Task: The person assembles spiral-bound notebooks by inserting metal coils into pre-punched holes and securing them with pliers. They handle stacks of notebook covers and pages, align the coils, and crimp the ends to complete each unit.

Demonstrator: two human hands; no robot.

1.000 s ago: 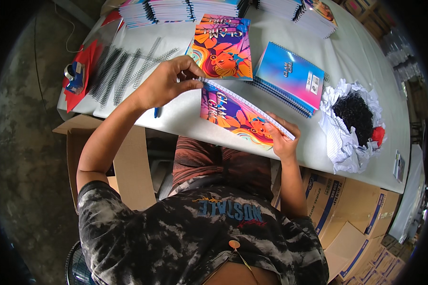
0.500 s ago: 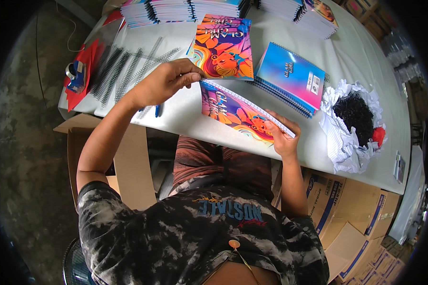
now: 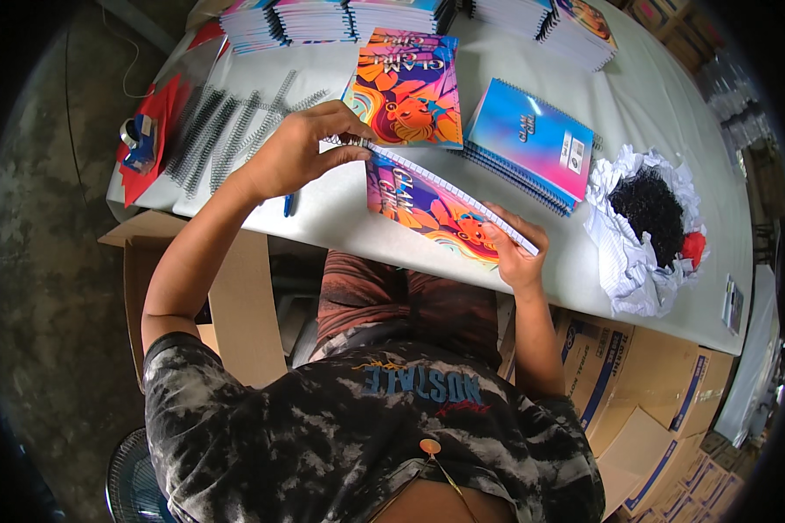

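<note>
The left hand [image 3: 303, 150] and the right hand [image 3: 522, 251] stand apart, joined only by a notebook [image 3: 432, 213]; the right one is clamped on its far end, thumb over the bright cover and fingers behind; the left one has thumb and forefinger about a wire coil [image 3: 332, 139] at the other end of the white page edge, though how tight the pinch is, I cannot tell. The notebook is held tilted at the near side of the white counter [image 3: 323, 213], page edge uppermost and slightly bowed; just beyond it lies a stack of matching notebooks [image 3: 414, 105], with blue and pink notebooks [image 3: 528, 139] to the right of that; loose coils [image 3: 222, 144] lie to the left, beyond a blue pen [image 3: 289, 205].

The step in hand looks to be starting the coil into the holes along that edge; how many loops are through is too small to tell; the next move seems to call for turning the coil onward in line with the holes, the right hand holding the pages squared.
</note>
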